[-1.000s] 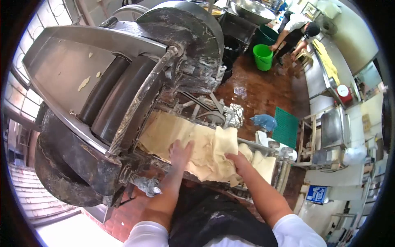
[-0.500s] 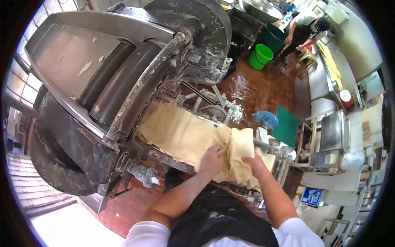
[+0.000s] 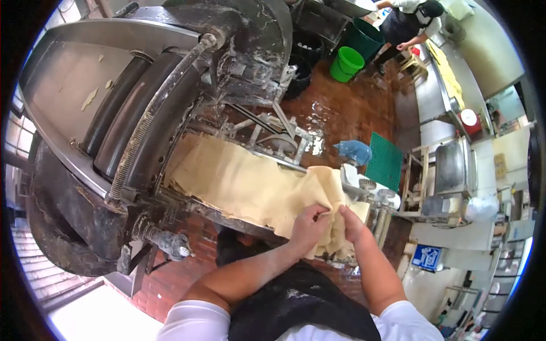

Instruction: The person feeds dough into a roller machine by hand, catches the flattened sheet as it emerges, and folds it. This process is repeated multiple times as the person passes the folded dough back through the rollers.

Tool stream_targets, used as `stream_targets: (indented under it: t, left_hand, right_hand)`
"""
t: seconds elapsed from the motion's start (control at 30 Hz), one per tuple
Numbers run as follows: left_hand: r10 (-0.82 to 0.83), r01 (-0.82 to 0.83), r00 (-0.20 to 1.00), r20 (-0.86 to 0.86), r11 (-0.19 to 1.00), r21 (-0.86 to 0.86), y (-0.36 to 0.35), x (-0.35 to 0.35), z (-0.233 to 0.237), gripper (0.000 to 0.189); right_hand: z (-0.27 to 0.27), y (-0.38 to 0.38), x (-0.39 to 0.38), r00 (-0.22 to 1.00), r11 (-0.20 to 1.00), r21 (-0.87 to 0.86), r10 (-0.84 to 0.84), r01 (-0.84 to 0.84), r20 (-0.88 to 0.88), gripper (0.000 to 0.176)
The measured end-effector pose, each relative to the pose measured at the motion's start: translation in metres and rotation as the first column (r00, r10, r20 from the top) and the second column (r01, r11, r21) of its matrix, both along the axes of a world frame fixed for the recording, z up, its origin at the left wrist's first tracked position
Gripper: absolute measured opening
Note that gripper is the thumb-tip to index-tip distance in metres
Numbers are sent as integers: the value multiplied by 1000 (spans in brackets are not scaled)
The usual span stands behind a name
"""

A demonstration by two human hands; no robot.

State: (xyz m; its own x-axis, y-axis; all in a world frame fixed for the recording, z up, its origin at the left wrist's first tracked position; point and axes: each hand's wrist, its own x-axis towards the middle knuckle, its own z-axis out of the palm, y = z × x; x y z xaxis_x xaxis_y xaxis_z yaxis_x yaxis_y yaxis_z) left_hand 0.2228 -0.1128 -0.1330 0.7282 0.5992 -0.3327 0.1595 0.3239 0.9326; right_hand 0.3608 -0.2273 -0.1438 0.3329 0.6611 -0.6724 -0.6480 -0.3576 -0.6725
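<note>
A wide pale dough sheet [image 3: 239, 181] lies along the bed beneath the roller machine [image 3: 142, 119]. Its right end is gathered into upright folds that hang over the near edge. My left hand [image 3: 310, 228] is closed on the dough at the left side of these folds, thumb and fingers pinching it. On the right side of the same folds my right hand [image 3: 353, 225] grips the dough, its thumb up and its fingers partly hidden behind the dough.
A metal tray [image 3: 62, 85] with dough scraps slopes above the rollers. Beyond the machine are a green bucket [image 3: 346, 64], a blue plastic bag [image 3: 354, 152] and a green perforated mat [image 3: 384, 163]. A co-worker [image 3: 406, 28] bends at the back beside a long counter.
My hands have come closer together around the gathered dough, and the sheet to their left lies smoother. The view has shifted slightly, and the co-worker's arms have moved.
</note>
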Motion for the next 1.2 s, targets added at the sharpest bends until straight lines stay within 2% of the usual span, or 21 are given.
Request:
stream_targets:
  t: [0.07, 0.1, 0.2, 0.37, 0.43, 0.47, 0.53, 0.57, 0.6, 0.67, 0.7, 0.73, 0.77, 0.83, 0.87, 0.93, 1.0, 1.07, 1.13, 1.17, 1.2]
  left_hand:
    - [-76, 77, 996, 47, 997, -31, 1, 7, 14, 20]
    - [-92, 99, 993, 76, 991, -90, -3, 12, 14, 19]
    - [-122, 145, 982, 143, 975, -166, -13, 21, 19, 19]
    - [-194, 229, 964, 181, 953, -200, -18, 30, 24, 24]
    - [-324, 339, 939, 117, 927, -157, -16, 40, 0, 34]
    - [-334, 349, 936, 115, 924, -156, -21, 47, -39, 34]
    - [-388, 424, 901, 193, 883, -202, -38, 58, -122, 45]
    - [-425, 433, 901, 83, 878, -203, -28, 50, -102, 52]
    - [-430, 437, 899, 79, 876, -206, -27, 49, -109, 52]
    - [-431, 469, 883, 185, 820, -328, -26, 46, -124, 50]
    - [-437, 473, 881, 181, 817, -330, -21, 37, -105, 50]
    - [-496, 480, 869, 5, 840, -254, -7, 24, -65, 44]
    - [-522, 495, 834, -178, 851, -175, 9, 10, -43, 38]
    - [-276, 105, 921, -277, 857, -505, 35, -46, -52, 28]
    - [-168, -22, 924, -343, 873, -487, 46, -65, -58, 25]
    - [52, -266, 891, -451, 865, -425, 60, -88, -62, 23]
    - [124, -421, 838, -532, 767, -484, 68, -92, -79, 22]
    - [194, -476, 837, -511, 720, -506, 64, -84, -81, 23]
    - [268, -530, 828, -493, 663, -529, 57, -80, -85, 24]
    - [298, -536, 839, -456, 600, -594, 55, -81, -89, 26]
    - [329, -533, 846, -420, 534, -656, 56, -83, -91, 28]
  right_hand:
    - [-5, -14, 6, 987, 991, 97, -77, 91, -138, 69]
    - [-3, -17, 7, 986, 992, 29, -118, 122, -119, 69]
    - [9, -29, 10, 977, 981, 67, -175, 184, -120, 71]
    - [14, -37, 18, 984, 963, 234, -104, 137, -147, 72]
    - [-12, -38, 28, 958, 972, -69, -235, 227, -162, 74]
    - [-42, -41, 32, 955, 969, -68, -245, 237, -164, 74]
    - [-102, -51, 39, 943, 936, -207, -235, 285, 236, 71]
    - [-94, -42, 31, 911, 932, -204, -215, 299, 352, 70]
    - [-91, -41, 32, 912, 930, -207, -219, 303, 347, 70]
    - [-88, -39, 29, 890, 918, -286, -128, 273, 438, 70]
    - [-62, -32, 23, 846, 869, -410, -20, 278, 533, 73]
    - [-51, -30, 25, 847, 870, -407, -21, 277, 532, 73]
    - [-45, -29, 27, 763, 833, -420, -4, 360, 646, 74]
    - [-67, -31, 44, 538, 808, -351, 50, 474, 842, 68]
    - [-64, -23, 45, 542, 812, -350, 50, 468, 839, 68]
    - [-29, 10, 45, 160, 940, -142, 96, 311, 982, 56]
    - [6, 68, 25, 523, 982, -186, 138, 39, 841, 48]
    - [2, 121, 4, 411, 907, -317, 411, -278, 814, 45]
    - [-46, 155, -18, 117, 888, -373, 415, -270, 902, 42]
    - [-63, 161, -23, 116, 888, -368, 410, -275, 905, 42]
    - [-71, 168, -29, 35, 847, -494, 509, -196, 860, 38]
